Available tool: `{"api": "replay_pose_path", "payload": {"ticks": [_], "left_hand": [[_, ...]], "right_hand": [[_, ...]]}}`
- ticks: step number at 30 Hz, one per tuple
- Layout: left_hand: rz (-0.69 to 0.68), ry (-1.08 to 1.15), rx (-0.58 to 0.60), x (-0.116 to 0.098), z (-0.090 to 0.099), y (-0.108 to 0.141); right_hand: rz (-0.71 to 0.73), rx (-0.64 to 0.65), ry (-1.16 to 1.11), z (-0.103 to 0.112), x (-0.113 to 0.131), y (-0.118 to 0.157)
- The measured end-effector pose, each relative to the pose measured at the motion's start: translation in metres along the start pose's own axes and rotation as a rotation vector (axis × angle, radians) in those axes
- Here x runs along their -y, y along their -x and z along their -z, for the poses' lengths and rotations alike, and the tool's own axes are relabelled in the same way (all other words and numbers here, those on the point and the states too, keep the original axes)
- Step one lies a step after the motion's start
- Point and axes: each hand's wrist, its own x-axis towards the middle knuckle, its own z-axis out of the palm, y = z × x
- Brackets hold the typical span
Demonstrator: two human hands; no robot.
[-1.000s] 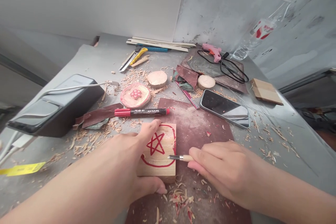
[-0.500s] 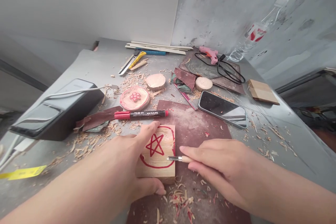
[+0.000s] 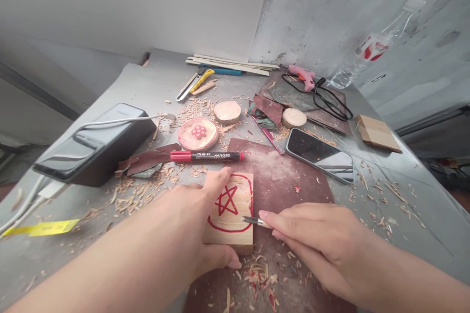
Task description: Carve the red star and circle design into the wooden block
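Note:
A square wooden block (image 3: 235,212) lies on a dark red-brown sheet (image 3: 286,181), marked with a red star inside a red rounded outline. My left hand (image 3: 198,220) grips the block from its left side, thumb at the near edge and a finger along the far edge. In my right hand (image 3: 323,239) is a wood carving chisel (image 3: 253,220), its metal tip at the block's right side, over the lower right part of the red outline. The fingers hide most of the chisel's handle. Curled shavings (image 3: 262,274) lie just in front of the block.
Beyond the block lie a red marker (image 3: 207,156), a wood slice with a red flower (image 3: 198,133) and a utility knife (image 3: 194,84). A phone (image 3: 319,155) is at right, a black power bank (image 3: 97,144) with cable at left. A glue gun (image 3: 301,76) and bottle (image 3: 374,49) stand behind.
The whole view has shifted, so things appear further right. The chisel's shaft is now angled slightly and appears rolled in my right hand. My left hand keeps its hold on the block.

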Motion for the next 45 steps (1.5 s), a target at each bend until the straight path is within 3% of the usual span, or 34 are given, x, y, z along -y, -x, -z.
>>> {"api": "replay_pose_path", "payload": {"ticks": [6, 10, 12, 17, 22, 26, 33, 41, 45], "left_hand": [[0.007, 0.001, 0.028, 0.005, 0.000, 0.000], [-0.025, 0.011, 0.055, 0.005, 0.003, 0.001], [-0.029, 0.008, 0.060, 0.005, 0.003, 0.000], [-0.011, 0.003, 0.063, 0.007, 0.001, 0.000], [0.010, 0.009, 0.086, 0.007, 0.002, 0.001], [0.013, -0.017, 0.083, 0.003, 0.004, 0.001], [0.058, -0.035, 0.138, -0.006, 0.008, 0.000], [-0.014, 0.006, 0.007, 0.008, -0.004, -0.002], [-0.003, 0.005, 0.002, 0.004, -0.001, 0.001]], "right_hand": [[0.146, -0.020, 0.225, -0.002, -0.001, 0.004], [0.026, 0.008, 0.012, -0.001, 0.000, -0.002], [0.034, 0.011, -0.008, -0.002, -0.002, -0.001], [0.160, -0.038, 0.222, -0.007, -0.006, 0.008], [0.008, -0.039, -0.044, -0.010, -0.001, 0.003], [-0.013, -0.076, -0.152, -0.013, -0.003, -0.001], [0.015, -0.055, 0.020, -0.021, -0.003, 0.008], [-0.094, 0.054, -0.068, 0.007, 0.006, -0.001], [-0.161, 0.033, -0.141, 0.007, 0.007, -0.004]]}}
